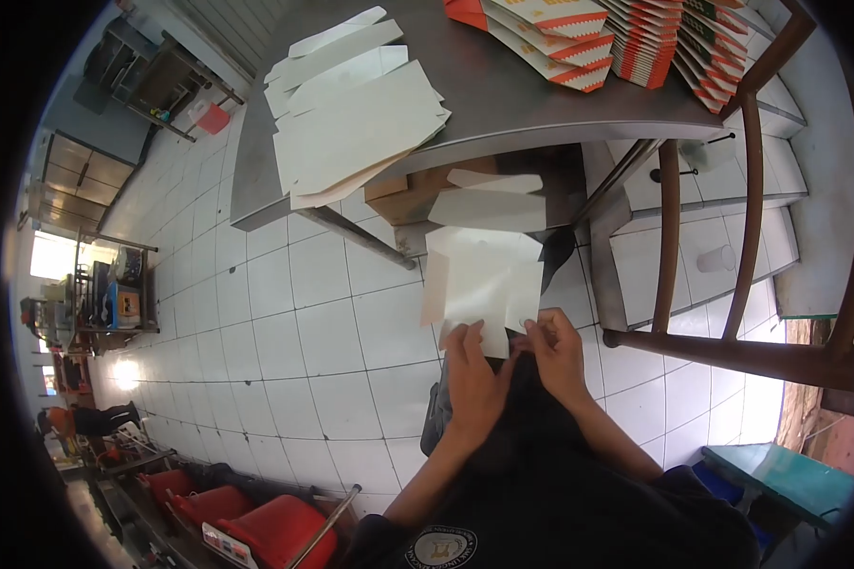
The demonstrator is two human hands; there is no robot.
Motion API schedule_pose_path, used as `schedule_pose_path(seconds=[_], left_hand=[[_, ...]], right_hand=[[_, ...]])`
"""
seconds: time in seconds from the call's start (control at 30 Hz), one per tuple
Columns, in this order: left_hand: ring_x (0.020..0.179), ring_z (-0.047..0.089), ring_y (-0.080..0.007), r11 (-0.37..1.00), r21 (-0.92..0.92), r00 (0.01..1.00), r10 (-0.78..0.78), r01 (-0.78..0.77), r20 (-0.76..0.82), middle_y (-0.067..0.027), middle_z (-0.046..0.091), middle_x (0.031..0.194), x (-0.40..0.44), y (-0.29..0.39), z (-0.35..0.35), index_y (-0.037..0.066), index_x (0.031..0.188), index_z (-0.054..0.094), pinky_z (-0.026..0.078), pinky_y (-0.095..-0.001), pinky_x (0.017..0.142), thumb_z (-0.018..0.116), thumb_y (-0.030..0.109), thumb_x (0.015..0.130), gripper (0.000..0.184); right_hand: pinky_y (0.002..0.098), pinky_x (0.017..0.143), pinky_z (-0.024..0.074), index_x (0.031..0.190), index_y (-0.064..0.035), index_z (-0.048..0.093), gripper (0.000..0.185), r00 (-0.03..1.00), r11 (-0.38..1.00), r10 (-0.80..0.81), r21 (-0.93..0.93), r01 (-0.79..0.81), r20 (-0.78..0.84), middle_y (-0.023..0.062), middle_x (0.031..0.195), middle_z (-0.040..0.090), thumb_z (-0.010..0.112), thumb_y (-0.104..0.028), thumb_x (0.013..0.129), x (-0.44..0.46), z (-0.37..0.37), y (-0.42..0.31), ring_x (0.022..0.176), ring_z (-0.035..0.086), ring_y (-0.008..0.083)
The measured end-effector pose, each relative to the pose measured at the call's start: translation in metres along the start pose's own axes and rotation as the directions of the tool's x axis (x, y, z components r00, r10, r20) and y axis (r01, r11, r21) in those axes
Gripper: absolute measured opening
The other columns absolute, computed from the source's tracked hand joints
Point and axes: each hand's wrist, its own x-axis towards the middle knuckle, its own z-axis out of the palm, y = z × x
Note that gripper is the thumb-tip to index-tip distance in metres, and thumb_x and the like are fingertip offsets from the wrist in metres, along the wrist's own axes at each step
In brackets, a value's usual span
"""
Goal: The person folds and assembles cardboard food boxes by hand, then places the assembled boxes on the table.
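A white card box blank, partly folded, is held above my lap, its long flap pointing away from me. My left hand has its fingers on the near left edge of the card. At the near right corner, my right hand pinches a small flap. Beyond them, a stack of flat white blanks lies at the left of the metal table. Folded red and white printed cartons stand nested in rows at the table's far right.
A brown cardboard box sits under the table. Rusty metal rails and tiled steps are at the right. Red chairs stand lower left, a teal table lower right. A person is far left.
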Motion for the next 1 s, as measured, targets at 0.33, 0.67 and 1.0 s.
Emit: schedule_pose_path(seconds=[0.33,0.67,1.0], left_hand=[[0.09,0.07,-0.0115,0.662,-0.611,0.898,-0.266,0.435,0.351,-0.0077,0.076,0.095,0.035,-0.025,-0.016,-0.004,0.105,0.075,0.054,-0.0251,0.08,0.074,0.005,0.092,0.016],[0.093,0.07,-0.013,0.535,-0.697,0.873,-0.199,0.478,0.445,-0.0083,0.076,0.101,0.028,-0.042,-0.017,-0.005,0.108,0.073,0.054,-0.0252,0.086,0.071,0.003,0.095,0.015],[0.081,0.072,-0.0126,0.808,-0.495,0.925,-0.153,0.32,0.348,-0.0073,0.075,0.087,0.039,-0.022,-0.02,-0.002,0.097,0.067,0.056,-0.023,0.075,0.078,-0.002,0.087,0.015]], right_hand=[[0.0342,0.066,0.0528,0.1,0.0022,0.067,0.008,0.921,0.849,-0.386,-0.371,0.376,0.049,0.0135,0.093,0.065,0.07,-0.002,0.093,-0.004,0.026,-0.026,0.077,0.069,0.0275],[0.0372,0.068,0.0501,0.097,0.002,0.068,0.009,0.906,0.777,-0.278,-0.479,0.408,0.32,0.0127,0.09,0.065,0.069,-0.006,0.093,0.008,0.019,-0.049,0.077,0.067,0.0258],[0.0394,0.075,0.0513,0.103,0.0013,0.071,0.016,0.902,0.85,-0.078,-0.444,0.283,0.424,0.0141,0.093,0.066,0.066,-0.008,0.091,0.019,-0.004,-0.057,0.081,0.066,0.0328]])
